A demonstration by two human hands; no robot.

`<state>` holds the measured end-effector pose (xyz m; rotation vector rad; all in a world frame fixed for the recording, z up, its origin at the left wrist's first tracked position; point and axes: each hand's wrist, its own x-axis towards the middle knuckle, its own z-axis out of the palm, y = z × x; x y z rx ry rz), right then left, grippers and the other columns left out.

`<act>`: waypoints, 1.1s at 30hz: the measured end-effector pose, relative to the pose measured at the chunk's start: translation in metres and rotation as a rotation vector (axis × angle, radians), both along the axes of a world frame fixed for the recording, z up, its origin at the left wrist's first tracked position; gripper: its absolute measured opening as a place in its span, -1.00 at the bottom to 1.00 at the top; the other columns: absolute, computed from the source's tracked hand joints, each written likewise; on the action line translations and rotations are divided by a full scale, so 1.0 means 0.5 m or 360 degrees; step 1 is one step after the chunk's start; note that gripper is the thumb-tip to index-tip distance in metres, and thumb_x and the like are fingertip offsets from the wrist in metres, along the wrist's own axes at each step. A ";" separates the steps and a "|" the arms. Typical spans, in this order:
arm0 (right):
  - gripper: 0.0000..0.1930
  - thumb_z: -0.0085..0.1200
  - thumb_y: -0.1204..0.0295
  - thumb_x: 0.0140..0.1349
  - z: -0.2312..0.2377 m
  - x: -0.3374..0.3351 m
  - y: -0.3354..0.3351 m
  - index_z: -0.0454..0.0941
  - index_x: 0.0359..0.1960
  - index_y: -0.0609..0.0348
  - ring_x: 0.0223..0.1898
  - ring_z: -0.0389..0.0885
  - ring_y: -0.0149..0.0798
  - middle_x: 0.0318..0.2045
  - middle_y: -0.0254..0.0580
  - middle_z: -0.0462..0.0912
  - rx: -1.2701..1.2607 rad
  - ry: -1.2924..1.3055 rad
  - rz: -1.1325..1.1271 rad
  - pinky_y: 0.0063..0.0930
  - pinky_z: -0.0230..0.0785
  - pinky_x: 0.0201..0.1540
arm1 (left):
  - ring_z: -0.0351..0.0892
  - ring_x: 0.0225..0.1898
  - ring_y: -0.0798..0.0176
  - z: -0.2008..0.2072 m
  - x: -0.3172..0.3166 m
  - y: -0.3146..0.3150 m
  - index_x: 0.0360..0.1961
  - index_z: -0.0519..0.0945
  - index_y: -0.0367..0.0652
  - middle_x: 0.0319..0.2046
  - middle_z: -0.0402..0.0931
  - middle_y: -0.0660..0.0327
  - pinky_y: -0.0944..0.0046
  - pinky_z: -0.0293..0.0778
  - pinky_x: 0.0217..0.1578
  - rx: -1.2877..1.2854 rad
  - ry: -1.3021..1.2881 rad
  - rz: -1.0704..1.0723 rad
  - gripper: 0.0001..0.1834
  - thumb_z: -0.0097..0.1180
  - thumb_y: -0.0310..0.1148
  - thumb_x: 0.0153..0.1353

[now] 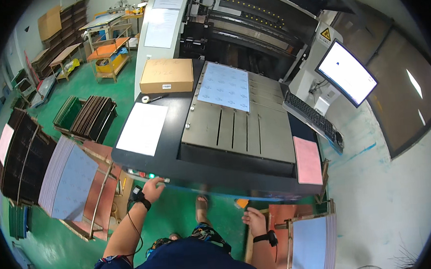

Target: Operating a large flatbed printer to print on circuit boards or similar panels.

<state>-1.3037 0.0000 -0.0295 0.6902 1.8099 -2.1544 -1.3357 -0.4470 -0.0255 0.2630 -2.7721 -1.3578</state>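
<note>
My left hand point(153, 189) reaches up to the front edge of a large black machine point(167, 157), fingers touching a small control beside a lit green button point(151, 176). My right hand point(254, 216) hangs low by my side next to a wooden rack point(323, 209), fingers loosely curled and holding nothing. A pale blue printed sheet point(224, 86) lies on the machine's grey metal bed point(240, 128). Both wrists wear black bands.
On the machine top lie a white sheet point(142, 128), a cardboard box point(167, 75), a tape roll and a pink sheet point(307, 160). A keyboard point(313, 121) and monitor point(346, 72) stand right. Stacks of boards point(65, 175) on racks stand left; a sheet stack point(311, 244) sits lower right.
</note>
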 end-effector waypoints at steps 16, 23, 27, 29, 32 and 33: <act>-0.75 -0.01 0.39 0.13 0.035 -0.926 -0.066 0.43 -0.15 0.18 -0.21 0.51 -0.25 -0.22 -0.20 0.51 0.0291 0.0199 0.0051 -0.36 0.38 -0.20 | -0.05 0.27 -0.26 0.093 -0.110 0.063 0.12 0.36 -0.12 0.22 0.01 -0.25 0.04 0.07 0.22 -0.0392 -0.0664 0.0007 -0.38 0.15 -0.22 -0.03; -0.75 0.00 0.27 0.08 0.044 -1.097 -0.044 0.44 -0.26 0.13 -0.42 0.49 -0.34 -0.37 -0.29 0.52 0.0384 -0.0272 0.0339 -0.48 0.28 -0.52 | -0.11 0.31 -0.18 0.081 -0.117 0.074 0.13 0.36 -0.01 0.26 -0.01 -0.13 0.06 0.10 0.21 -0.0296 -0.0807 0.0132 -0.44 0.11 -0.23 0.05; -0.83 0.03 0.30 0.05 0.031 -1.132 -0.015 0.42 -0.37 0.08 -0.47 0.49 -0.37 -0.46 -0.36 0.51 0.0076 -0.0429 0.0277 -0.51 0.21 -0.54 | -0.13 0.31 -0.20 0.084 -0.115 0.078 0.14 0.35 -0.01 0.27 -0.03 -0.15 0.03 0.07 0.21 -0.0272 -0.0735 0.0130 -0.45 0.10 -0.21 0.08; -0.82 0.04 0.32 0.04 0.024 -1.139 -0.016 0.43 -0.35 0.10 -0.47 0.49 -0.35 -0.45 -0.34 0.51 0.0036 -0.0484 0.0274 -0.52 0.25 -0.51 | -0.13 0.31 -0.20 0.079 -0.111 0.080 0.14 0.34 0.00 0.27 -0.04 -0.15 0.03 0.07 0.21 -0.0275 -0.0703 0.0152 -0.45 0.09 -0.21 0.09; -0.80 0.03 0.38 0.04 0.043 -1.134 -0.061 0.43 -0.31 0.16 -0.45 0.50 -0.32 -0.42 -0.29 0.51 -0.0139 -0.0444 0.0229 -0.52 0.33 -0.44 | -0.13 0.31 -0.21 0.064 -0.094 0.079 0.15 0.34 0.01 0.27 -0.06 -0.15 0.03 0.09 0.21 -0.0355 -0.0677 0.0152 -0.45 0.08 -0.21 0.09; -0.80 0.02 0.42 0.05 0.054 -1.128 -0.085 0.44 -0.28 0.20 -0.42 0.51 -0.30 -0.40 -0.26 0.51 -0.0268 -0.0354 0.0188 -0.53 0.38 -0.39 | -0.13 0.31 -0.21 0.053 -0.089 0.077 0.15 0.33 0.02 0.27 -0.05 -0.16 0.03 0.09 0.21 -0.0405 -0.0644 0.0120 -0.44 0.08 -0.21 0.08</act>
